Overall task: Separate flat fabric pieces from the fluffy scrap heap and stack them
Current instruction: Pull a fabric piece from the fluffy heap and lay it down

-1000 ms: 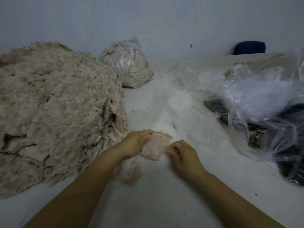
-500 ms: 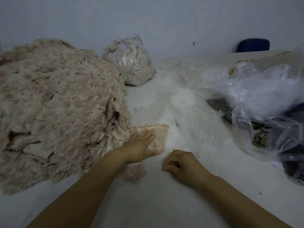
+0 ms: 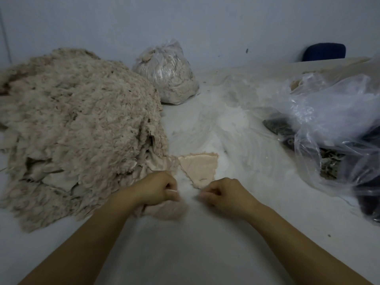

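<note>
A white surface (image 3: 185,254) dusted with pale lint was seen from above, set against a plain bluish-grey wall (image 3: 205,21). A large fluffy scrap heap (image 3: 78,128) of beige fibres and torn cloth was piled across the left side of the surface. A flat fabric piece (image 3: 199,168), peach-coloured and roughly triangular, was laid flat on the surface just beside the heap's right-hand foot, with its point turned toward the person.

Both hands were held low over the surface, just short of that piece. The left hand (image 3: 158,189) was curled closed, with a small wisp of pale fibre apparently pinched between thumb and finger; a fluffy clump (image 3: 168,209) was lying directly beneath it, though whether it was gripped could not be told. The right hand (image 3: 223,194) was likewise curled, its fingertips blurred, and what it held, if anything, could not be told.

A tied clear bag of scraps (image 3: 167,77) was stood at the back of the surface, beside the heap and near the wall. Loose clear plastic bags (image 3: 333,120) were spread over the right side, with dark material (image 3: 279,126) showing beneath and inside them. The top of a dark blue chair back (image 3: 324,52) was visible beyond the surface's far right edge.
</note>
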A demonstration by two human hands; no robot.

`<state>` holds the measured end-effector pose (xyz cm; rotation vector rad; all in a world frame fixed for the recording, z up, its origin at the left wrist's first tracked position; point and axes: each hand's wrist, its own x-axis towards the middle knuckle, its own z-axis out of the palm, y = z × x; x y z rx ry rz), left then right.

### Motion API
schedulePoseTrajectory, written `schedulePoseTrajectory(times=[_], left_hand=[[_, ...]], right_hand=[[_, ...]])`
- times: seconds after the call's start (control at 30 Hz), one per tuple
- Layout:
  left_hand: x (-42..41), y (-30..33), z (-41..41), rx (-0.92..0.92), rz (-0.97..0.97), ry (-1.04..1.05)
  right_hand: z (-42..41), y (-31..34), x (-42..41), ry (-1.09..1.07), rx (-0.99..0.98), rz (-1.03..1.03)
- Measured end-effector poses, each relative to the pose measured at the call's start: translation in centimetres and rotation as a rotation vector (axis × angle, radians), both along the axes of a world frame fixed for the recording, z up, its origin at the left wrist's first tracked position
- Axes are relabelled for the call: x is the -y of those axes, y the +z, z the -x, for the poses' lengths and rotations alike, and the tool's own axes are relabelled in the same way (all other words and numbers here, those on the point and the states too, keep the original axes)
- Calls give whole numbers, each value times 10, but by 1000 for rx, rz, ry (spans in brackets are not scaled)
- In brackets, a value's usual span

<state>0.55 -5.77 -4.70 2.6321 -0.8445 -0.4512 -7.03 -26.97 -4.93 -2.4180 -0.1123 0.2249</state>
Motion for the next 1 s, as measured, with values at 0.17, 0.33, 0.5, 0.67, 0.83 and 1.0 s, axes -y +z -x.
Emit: schedulePoseTrajectory(times=[0.17,0.33,0.5,0.67,0.83,1.0], left_hand=[[29,1,18,-152,482,78],[35,-10,17,-164,744,318],[26,-14,15,-378,1142,593],[34,-6,21,-539,1035,430],[47,0,22,-376,1041,426],[54,-4,21,-315,1161,548]], right_hand=[[-4,-3,-22,-119,-31,-238],[1,-4,-13,-263,-112,-768],[-3,-5,-9,-346,-93,-834],[-12,1,-13,-334,-77,-844],[-19,13,-16,-295,-115,-852],[-13,7,-11,-341,-136,-974]])
